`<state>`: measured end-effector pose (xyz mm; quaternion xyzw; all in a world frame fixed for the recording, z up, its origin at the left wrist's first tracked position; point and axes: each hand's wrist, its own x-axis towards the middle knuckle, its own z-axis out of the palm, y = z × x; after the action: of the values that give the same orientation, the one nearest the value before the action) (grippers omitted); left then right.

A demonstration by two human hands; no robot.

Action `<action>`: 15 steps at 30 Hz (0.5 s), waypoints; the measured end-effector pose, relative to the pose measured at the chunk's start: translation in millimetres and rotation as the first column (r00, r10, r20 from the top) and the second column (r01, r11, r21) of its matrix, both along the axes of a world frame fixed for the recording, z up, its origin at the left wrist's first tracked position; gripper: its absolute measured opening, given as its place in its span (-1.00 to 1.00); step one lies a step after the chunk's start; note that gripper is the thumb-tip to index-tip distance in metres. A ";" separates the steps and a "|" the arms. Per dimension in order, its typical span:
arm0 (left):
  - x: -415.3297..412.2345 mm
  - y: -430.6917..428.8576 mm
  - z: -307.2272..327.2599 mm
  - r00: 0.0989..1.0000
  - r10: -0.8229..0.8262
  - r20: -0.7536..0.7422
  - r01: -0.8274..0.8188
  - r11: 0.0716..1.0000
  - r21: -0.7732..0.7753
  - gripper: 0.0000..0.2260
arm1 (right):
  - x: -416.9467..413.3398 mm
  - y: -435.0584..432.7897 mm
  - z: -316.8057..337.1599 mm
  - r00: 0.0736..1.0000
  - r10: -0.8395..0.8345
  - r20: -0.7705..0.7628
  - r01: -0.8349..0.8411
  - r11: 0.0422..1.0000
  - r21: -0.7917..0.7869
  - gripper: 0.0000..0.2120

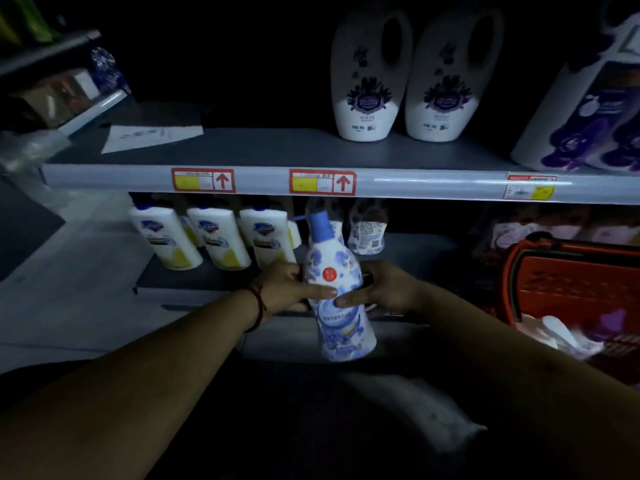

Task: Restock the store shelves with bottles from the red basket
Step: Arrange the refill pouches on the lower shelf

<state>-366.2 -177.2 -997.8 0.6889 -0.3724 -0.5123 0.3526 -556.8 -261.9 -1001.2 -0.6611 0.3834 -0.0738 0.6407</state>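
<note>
A white pump bottle with blue flower print and a blue cap (337, 289) is upright in front of the lower shelf (207, 282). My left hand (291, 289) grips its left side and my right hand (377, 292) grips its right side, thumbs across the label. The red basket (568, 278) stands to the right, with more white and blue bottles (561, 336) lying inside it.
Three white and yellow bottles (207, 237) stand on the lower shelf at left, and similar blue-print bottles (367, 226) behind the held one. The upper shelf (277, 150) carries two large white jugs (401, 77), a purple pack (588, 116) and a paper sheet (149, 136).
</note>
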 end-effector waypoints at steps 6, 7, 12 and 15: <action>-14.2 -28.3 -48.0 0.998 -0.022 -0.062 0.025 0.998 0.051 -0.74 | -10.9 -17.3 -50.8 0.994 -0.083 -0.069 0.083 0.997 0.002 -0.68; -14.9 -39.5 -51.3 0.998 -0.039 -0.039 0.040 0.998 0.038 -0.73 | -11.7 -24.5 -54.5 0.992 -0.110 -0.069 0.109 0.994 -0.017 -0.69; -22.4 -99.6 -50.0 0.998 -0.059 0.033 0.062 0.992 -0.113 -0.70 | -11.2 -67.1 -50.8 0.949 -0.316 0.002 0.316 0.948 -0.028 -0.62; -25.1 -130.6 -50.6 0.995 -0.034 0.090 0.045 0.991 -0.130 -0.56 | -5.8 -90.2 -46.7 0.919 -0.395 -0.023 0.392 0.916 -0.082 -0.59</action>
<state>-391.3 -307.8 -1048.4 0.6783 -0.4339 -0.4629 0.3705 -562.6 -352.1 -1047.8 -0.5959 0.5177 -0.2026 0.5795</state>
